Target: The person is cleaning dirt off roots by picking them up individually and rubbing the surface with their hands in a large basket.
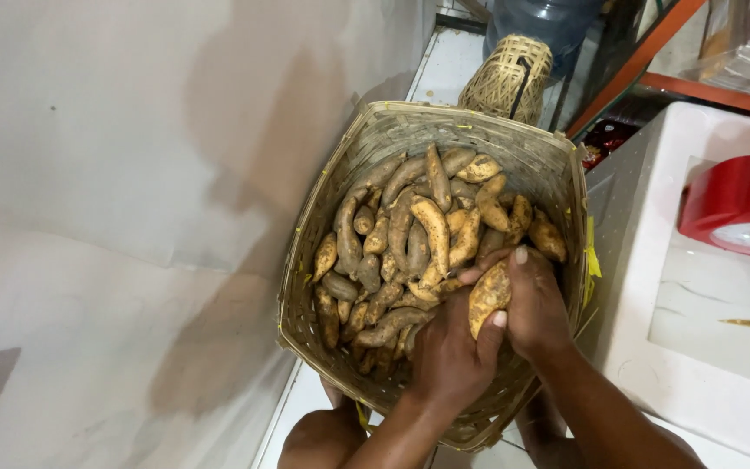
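A large woven bamboo basket (373, 137) stands on the floor, filled with several long, dirt-covered sweet potatoes (417, 227). Both my hands are inside the basket at its near right side. My left hand (449, 356) and my right hand (536, 300) are wrapped together around one stubby yellow-brown sweet potato (486, 297), held just above the pile. The right thumb lies along its top, the left thumb presses its lower end.
A pale wall (123, 174) runs along the left. A smaller woven basket (509, 78) and a water jug (540, 19) stand behind. To the right is a white foam box (653, 260) with a red-rimmed scale (735, 204). My knees (323, 439) show below.
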